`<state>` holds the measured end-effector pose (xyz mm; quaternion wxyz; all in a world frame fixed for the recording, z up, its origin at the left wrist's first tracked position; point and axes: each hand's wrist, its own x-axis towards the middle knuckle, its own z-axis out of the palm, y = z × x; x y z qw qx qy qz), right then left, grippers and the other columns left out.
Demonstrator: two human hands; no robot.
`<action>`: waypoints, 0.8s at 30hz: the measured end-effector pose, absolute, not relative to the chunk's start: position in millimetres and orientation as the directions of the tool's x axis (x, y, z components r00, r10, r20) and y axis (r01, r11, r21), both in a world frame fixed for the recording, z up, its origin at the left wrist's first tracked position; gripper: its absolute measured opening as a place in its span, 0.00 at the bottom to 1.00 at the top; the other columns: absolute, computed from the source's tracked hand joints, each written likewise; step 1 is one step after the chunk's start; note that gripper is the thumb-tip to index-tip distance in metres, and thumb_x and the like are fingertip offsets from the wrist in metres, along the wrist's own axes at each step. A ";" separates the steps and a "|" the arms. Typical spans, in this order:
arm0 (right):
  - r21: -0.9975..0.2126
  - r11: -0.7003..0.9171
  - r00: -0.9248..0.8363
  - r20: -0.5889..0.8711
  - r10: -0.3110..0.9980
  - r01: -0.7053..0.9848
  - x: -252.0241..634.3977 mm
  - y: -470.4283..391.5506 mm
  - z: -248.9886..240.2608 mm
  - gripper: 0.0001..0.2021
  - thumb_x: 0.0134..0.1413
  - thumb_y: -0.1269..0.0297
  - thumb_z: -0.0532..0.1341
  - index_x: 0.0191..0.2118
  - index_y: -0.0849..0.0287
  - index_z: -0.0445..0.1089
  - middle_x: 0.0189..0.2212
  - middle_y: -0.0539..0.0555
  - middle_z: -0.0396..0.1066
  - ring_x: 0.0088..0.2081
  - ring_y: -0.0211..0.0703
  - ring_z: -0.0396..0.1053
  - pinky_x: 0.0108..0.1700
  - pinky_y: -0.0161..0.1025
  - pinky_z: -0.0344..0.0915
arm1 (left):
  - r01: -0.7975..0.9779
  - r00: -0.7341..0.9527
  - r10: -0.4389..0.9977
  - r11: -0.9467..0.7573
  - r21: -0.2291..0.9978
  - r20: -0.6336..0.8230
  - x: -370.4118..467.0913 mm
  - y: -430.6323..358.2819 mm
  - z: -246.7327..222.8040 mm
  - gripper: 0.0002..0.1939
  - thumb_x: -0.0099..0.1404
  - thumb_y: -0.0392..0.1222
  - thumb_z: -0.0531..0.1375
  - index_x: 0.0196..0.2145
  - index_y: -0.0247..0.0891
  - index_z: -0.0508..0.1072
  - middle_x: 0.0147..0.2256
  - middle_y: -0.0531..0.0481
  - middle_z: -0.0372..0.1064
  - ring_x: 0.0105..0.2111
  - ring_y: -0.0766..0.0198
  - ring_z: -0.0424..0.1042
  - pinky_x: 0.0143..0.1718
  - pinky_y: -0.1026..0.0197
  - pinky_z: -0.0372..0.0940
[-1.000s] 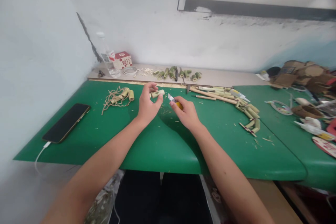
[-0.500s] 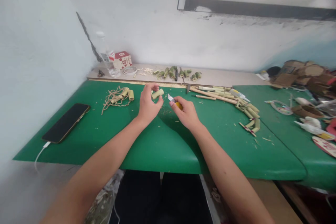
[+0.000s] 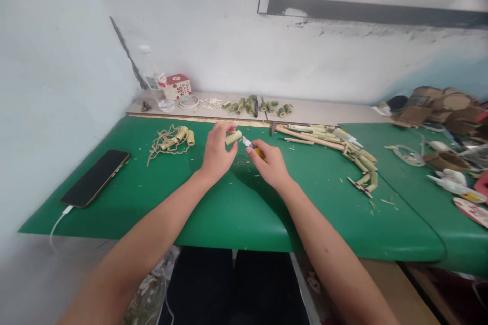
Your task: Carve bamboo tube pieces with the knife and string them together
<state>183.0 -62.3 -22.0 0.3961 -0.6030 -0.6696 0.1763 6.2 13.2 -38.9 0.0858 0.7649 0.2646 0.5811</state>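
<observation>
Near the middle of the green table, my left hand (image 3: pixel 220 150) holds a short pale-green bamboo piece (image 3: pixel 234 137) between thumb and fingers, its cut end facing right. My right hand (image 3: pixel 270 161) is closed around a yellow utility knife (image 3: pixel 260 153), the blade pointing up and left. The blade tip is at the bamboo's right end; whether they touch is too small to tell. Small shavings lie on the table below both hands.
A phone (image 3: pixel 96 177) with a white cable lies left, near twine (image 3: pixel 163 144) and bamboo pieces. A bottle (image 3: pixel 154 81), box (image 3: pixel 178 87) and cut bamboo line the back ledge. A hammer (image 3: pixel 308 137), sticks and a bamboo chain (image 3: pixel 364 165) are right; clutter fills the far right.
My left hand has moved slightly right with the bamboo piece, bringing its end up to the knife blade. My right hand has hardly moved.
</observation>
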 end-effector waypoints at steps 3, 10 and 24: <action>-0.714 0.233 0.017 0.324 0.946 0.660 181.8 -62.6 -22.3 0.19 0.69 0.45 0.57 0.40 0.56 0.73 0.21 0.46 0.65 0.24 0.39 0.59 0.30 0.38 0.51 | 0.280 0.207 0.479 -0.864 0.418 0.853 7.4 12.8 -41.0 0.28 0.64 0.24 0.62 0.57 0.45 0.66 0.49 0.49 0.72 0.45 0.61 0.78 0.51 0.55 0.71; -0.713 0.268 -0.026 0.330 0.944 0.648 179.7 -63.8 -23.5 0.22 0.71 0.41 0.55 0.42 0.56 0.74 0.22 0.46 0.64 0.25 0.40 0.59 0.31 0.38 0.52 | 0.278 0.243 0.472 -0.871 0.405 0.848 8.8 10.0 -42.6 0.29 0.64 0.24 0.61 0.59 0.47 0.65 0.52 0.48 0.73 0.48 0.60 0.79 0.52 0.55 0.73; -0.747 0.255 0.008 0.328 0.944 0.614 181.0 -62.2 -24.6 0.21 0.71 0.42 0.56 0.40 0.55 0.72 0.21 0.45 0.62 0.24 0.39 0.57 0.30 0.38 0.51 | 0.327 0.225 0.415 -0.884 0.333 0.881 8.4 8.0 -40.8 0.28 0.67 0.26 0.62 0.60 0.47 0.64 0.48 0.50 0.75 0.47 0.61 0.80 0.50 0.56 0.72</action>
